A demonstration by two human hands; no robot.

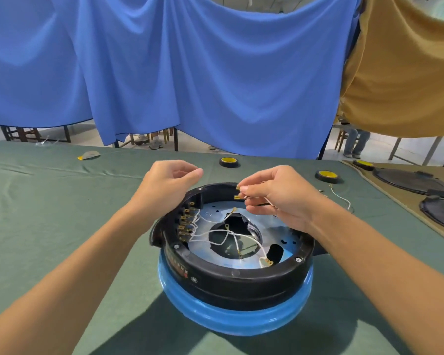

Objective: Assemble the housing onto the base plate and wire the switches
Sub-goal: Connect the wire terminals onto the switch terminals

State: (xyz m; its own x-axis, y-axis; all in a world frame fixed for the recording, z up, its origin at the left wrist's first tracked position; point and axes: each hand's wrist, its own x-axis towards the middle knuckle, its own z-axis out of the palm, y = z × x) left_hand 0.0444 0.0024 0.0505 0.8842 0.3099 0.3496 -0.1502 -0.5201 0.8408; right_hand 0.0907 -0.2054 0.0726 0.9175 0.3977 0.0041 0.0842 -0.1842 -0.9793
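Observation:
A black round housing [241,280] sits upside down on a blue ring [231,321] in the middle of the green table. Inside it lies a silver base plate [280,234] with a central hole. Switch terminals [185,221] line the inner left wall, and white wires [215,237] with brass lugs trail from them across the plate. My right hand [274,196] hovers over the housing's far rim and pinches white wires with brass terminals [239,192] at its fingertips. My left hand [169,185] is above the left rim, fingers curled with thumb and forefinger together; whether it holds anything I cannot tell.
Black tape rolls with yellow cores [228,162] [328,176] lie at the table's far side, a third [364,164] further right. A loose white wire [341,198] lies right of the housing. Black round covers [413,181] rest on a tan cloth at right. A blue curtain [190,73] hangs behind.

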